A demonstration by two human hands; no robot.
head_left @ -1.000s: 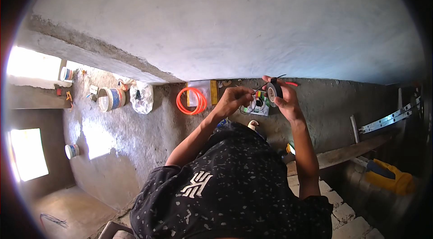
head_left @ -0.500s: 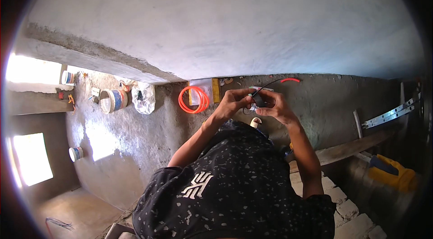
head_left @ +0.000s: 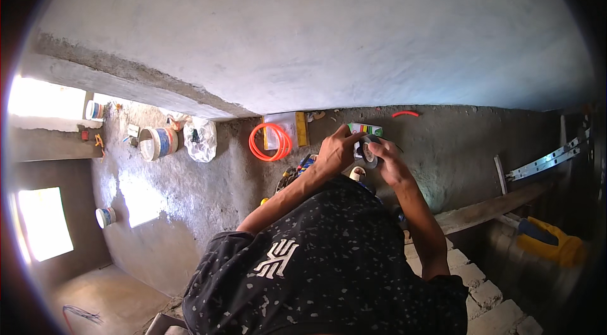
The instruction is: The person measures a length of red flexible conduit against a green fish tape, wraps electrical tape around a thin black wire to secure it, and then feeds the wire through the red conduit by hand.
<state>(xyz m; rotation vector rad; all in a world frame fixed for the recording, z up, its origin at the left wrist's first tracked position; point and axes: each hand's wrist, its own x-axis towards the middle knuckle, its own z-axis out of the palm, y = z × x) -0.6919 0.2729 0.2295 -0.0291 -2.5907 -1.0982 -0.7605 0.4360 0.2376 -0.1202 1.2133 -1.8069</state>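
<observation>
In front of my chest, my right hand [head_left: 391, 161] grips a dark ring-shaped roll that looks like black tape [head_left: 369, 156], its pale core facing me. Close against the roll, my left hand [head_left: 335, 153] has its fingers bent together at the roll's upper edge; what they pinch is too small to make out. A thin dark strand shows just past my right fingers. Beyond the hands, a green and white box [head_left: 365, 128] lies on the floor, partly hidden by them.
Orange tubing [head_left: 270, 142] lies coiled by a yellow-edged packet [head_left: 301, 129]. Tools [head_left: 292, 173] sit beside my left forearm. Leftward are a clear plastic bag [head_left: 200, 139] and a bucket [head_left: 158, 144]. A ladder [head_left: 544, 163], wooden plank [head_left: 493, 210] and stacked blocks [head_left: 471, 275] stand right; a plastered wall rises ahead.
The long black strand that stretched up and right from my left fingers no longer shows at length. My hands have turned, exposing the roll's face, the box and the tools.
</observation>
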